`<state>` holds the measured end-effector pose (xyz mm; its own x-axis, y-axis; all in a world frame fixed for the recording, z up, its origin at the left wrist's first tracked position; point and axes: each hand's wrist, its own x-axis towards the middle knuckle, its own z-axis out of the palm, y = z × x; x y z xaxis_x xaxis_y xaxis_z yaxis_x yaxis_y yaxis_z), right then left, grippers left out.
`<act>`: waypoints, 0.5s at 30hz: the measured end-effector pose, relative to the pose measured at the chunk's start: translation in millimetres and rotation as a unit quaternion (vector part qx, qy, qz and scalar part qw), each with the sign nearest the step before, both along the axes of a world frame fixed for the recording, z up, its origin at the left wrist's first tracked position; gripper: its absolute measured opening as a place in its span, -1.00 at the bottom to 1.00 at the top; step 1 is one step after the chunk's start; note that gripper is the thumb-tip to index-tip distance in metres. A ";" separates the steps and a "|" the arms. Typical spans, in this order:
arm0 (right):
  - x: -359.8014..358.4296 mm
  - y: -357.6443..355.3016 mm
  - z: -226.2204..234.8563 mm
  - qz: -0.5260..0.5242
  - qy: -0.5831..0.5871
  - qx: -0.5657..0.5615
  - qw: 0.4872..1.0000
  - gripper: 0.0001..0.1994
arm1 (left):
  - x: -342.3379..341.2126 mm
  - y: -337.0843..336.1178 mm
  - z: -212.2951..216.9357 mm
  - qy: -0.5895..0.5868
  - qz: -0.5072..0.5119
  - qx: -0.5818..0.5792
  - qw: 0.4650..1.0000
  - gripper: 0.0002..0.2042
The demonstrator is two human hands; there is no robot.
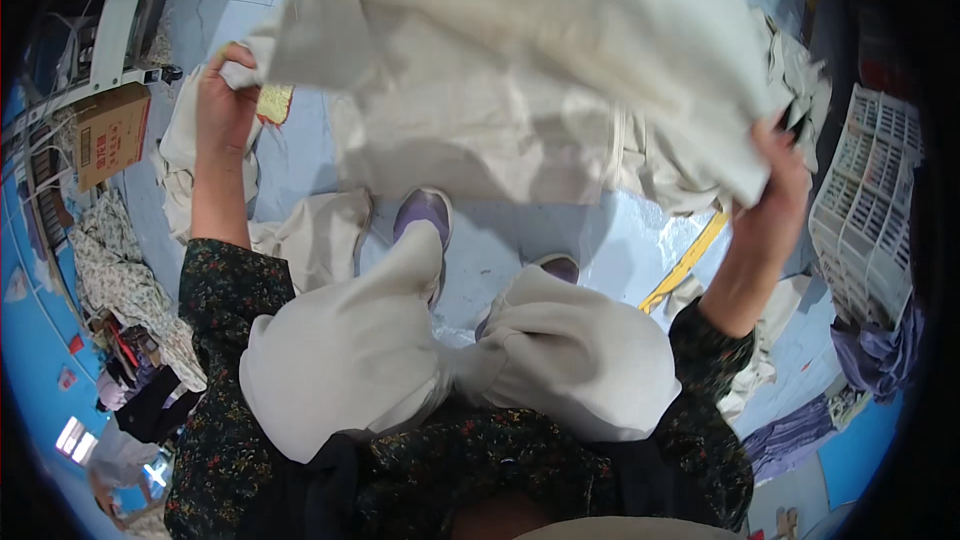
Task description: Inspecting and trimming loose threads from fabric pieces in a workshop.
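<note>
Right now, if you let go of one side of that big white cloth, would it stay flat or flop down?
It would probably flop. The big white cloth already sags and creases between the left hand and the right hand, so it looks soft, not stiff. It seems light for its size, since fingertips alone hold it up. More cloth pieces lie crumpled on the floor.

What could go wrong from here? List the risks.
1. The large cream cloth sheet, held up by the left hand and right hand, hides much of the floor ahead.
2. Loose cream fabric pieces lie beside the purple shoes; they could catch a foot.
</note>
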<state>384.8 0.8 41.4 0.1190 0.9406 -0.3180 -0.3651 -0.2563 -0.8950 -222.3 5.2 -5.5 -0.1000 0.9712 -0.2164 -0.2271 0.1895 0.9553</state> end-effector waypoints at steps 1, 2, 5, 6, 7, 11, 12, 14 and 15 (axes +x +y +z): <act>-12.9 -13.1 -19.4 0.002 -0.141 0.012 0.990 -0.76 | -9.6 -2.1 -16.0 0.015 -0.003 -0.027 1.000 -0.85; -19.0 -28.6 -33.8 0.001 -0.028 -0.092 0.995 -0.68 | -16.7 -1.7 -35.1 0.033 -0.006 -0.057 0.998 -0.85; -49.7 -68.3 -102.4 0.024 -0.028 -0.122 0.992 -0.78 | -22.3 1.3 -98.0 -0.023 0.021 -0.230 0.973 -0.87; -56.7 -77.5 -125.4 0.022 -0.039 -0.163 0.986 -0.82 | -15.3 -0.6 -120.8 -0.001 0.086 -0.294 0.952 -0.85; -63.6 -86.1 -146.8 0.017 -0.045 -0.201 0.978 -0.84 | -11.3 -8.3 -135.9 -0.046 0.092 -0.321 0.941 -0.79; -62.9 -100.7 -190.6 0.055 -0.122 -0.230 0.964 -0.87 | 28.0 -27.0 -171.6 0.279 0.113 -0.303 0.904 -0.52; -60.7 -100.1 -192.3 0.053 -0.127 -0.232 0.963 -0.87 | 39.8 -29.6 -170.7 0.431 0.069 -0.270 0.858 -0.51; -56.7 -95.5 -188.7 0.054 -0.130 -0.225 0.964 -0.87 | 60.5 -33.7 -159.2 0.669 0.004 -0.067 0.741 -0.40; -55.1 -91.9 -184.8 0.056 -0.127 -0.220 0.966 -0.87 | 71.2 -32.8 -153.4 0.745 -0.002 0.023 0.666 -0.36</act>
<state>329.7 -91.0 -143.4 0.1507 0.7326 -0.6638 -0.0966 -0.6573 -0.7474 -151.1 -27.6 -158.9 -0.1673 0.9743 0.1508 0.9810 0.1492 0.1240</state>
